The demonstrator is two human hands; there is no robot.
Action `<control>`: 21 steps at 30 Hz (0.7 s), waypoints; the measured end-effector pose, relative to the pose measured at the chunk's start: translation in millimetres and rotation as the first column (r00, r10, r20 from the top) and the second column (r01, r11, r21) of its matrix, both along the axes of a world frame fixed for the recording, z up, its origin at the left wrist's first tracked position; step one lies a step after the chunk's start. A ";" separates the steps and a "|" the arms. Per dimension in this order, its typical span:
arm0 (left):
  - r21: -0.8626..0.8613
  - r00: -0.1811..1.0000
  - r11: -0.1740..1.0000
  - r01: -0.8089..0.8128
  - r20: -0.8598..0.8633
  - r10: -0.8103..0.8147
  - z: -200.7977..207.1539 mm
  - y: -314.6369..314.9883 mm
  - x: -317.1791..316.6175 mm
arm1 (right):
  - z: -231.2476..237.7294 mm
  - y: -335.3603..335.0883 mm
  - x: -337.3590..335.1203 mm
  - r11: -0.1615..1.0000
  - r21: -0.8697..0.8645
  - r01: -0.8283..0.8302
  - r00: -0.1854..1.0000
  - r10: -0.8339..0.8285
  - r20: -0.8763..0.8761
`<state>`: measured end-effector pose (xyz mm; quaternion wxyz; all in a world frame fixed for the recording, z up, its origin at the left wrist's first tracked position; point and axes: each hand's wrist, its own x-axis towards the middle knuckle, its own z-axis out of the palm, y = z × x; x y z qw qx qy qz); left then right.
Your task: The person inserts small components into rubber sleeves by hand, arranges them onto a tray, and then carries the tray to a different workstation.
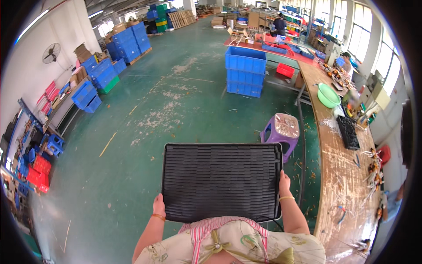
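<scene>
Head view: both hands (222, 195) grip black ribbed tray (221, 180).

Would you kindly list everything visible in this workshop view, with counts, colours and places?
Ribbed tray: one, black, held flat in front of the person's body.
Plastic stool: one, purple, on the green floor just beyond the tray.
Stacked crates: one stack, blue, mid-floor ahead.
Basin: one, green, on the workbench at right.
Small grid tray: one, black, on the workbench.
Workbench: one, long, wooden, along the right side.
Crate rows: many, blue, along the left wall.
Wall fan: one, on the left wall.
Left hand: grips the tray's left near corner.
Right hand: grips the tray's right edge.
</scene>
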<state>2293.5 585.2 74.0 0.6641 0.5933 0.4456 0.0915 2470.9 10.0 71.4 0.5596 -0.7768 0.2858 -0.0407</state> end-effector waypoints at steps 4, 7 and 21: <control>0.009 0.997 0.998 0.067 -0.033 -0.066 7.9 35.1 136.2 | -2.4 23.2 98.0 0.996 0.030 0.084 0.995 -0.086 0.054; 0.083 0.991 0.989 0.120 -0.061 -0.115 -4.2 62.5 237.9 | 3.5 49.2 184.6 0.987 0.113 0.117 0.992 -0.120 0.023; -0.036 0.993 0.994 -0.104 -0.061 0.101 -26.2 139.8 608.1 | -2.1 163.0 702.1 0.995 0.070 -0.066 0.997 0.068 -0.028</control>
